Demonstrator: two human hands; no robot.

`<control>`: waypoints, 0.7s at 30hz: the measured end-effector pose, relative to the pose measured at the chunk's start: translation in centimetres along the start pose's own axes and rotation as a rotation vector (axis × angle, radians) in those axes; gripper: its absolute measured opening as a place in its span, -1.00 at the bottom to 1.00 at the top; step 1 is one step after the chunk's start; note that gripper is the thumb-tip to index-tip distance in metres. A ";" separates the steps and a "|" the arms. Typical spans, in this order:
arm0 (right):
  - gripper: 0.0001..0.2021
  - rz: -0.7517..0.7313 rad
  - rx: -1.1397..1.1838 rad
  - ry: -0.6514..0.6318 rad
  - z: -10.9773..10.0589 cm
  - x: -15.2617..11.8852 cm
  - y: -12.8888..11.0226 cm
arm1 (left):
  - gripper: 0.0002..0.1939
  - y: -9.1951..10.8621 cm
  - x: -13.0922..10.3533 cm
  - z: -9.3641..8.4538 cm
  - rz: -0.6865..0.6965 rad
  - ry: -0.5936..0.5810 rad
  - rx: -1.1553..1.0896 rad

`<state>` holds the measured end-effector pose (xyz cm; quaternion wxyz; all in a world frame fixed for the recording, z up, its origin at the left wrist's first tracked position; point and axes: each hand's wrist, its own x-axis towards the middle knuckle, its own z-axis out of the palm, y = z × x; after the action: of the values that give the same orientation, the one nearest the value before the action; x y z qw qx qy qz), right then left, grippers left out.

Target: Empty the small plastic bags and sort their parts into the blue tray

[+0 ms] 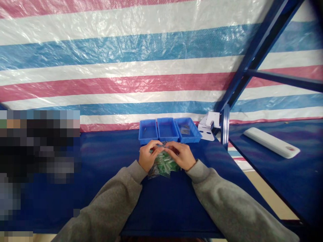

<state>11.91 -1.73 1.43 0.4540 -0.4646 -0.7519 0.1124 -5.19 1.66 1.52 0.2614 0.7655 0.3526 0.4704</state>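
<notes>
Striped sheeting (pixel 161 82) in red, white and blue hangs behind a blue-topped table (pixel 106 201), with dark blue frame bars (pixel 248 64) slanting across it at the right. Along the table's far edge three blue plastic bins stand side by side: the left bin (pixel 148 131) holds a small thin item, and the right bin (pixel 193 131) holds what look like clear packets. White cut-out cards (pixel 208 126) lie by the far right corner, and a long white plate (pixel 272 143) with a hole at one end rests on the neighbouring table (pixel 302 174). Just in front of the bins, well in from the near edge, lies a heap of clear and green plastic packets (pixel 165 163). Both hands reach over its far part, the left hand (pixel 148 156) at its left side and the right hand (pixel 183 156) at its right, their fingertips meeting above it, with most of the heap on the near side of the grip. Thumbs and forefingers nearly close in a pinch; whether they grip a packet, I cannot tell.
</notes>
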 end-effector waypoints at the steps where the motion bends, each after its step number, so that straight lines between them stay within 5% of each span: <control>1: -0.80 0.000 0.000 -0.003 0.0 0.0 0.0 | -0.80 0.0 0.0 0.0 -0.003 -0.002 -0.005; 12: -0.76 0.029 -0.073 0.066 -0.1 0.0 0.2 | -0.80 -0.1 0.0 -0.1 -0.028 0.033 -0.064; 21: -0.79 -0.024 -0.017 0.002 0.1 -0.1 -0.1 | -0.83 0.3 0.1 -0.1 -0.044 0.073 -0.108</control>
<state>11.74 -1.82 1.39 0.4521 -0.4594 -0.7580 0.0999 -5.16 1.53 1.79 0.2999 0.7247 0.3528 0.5104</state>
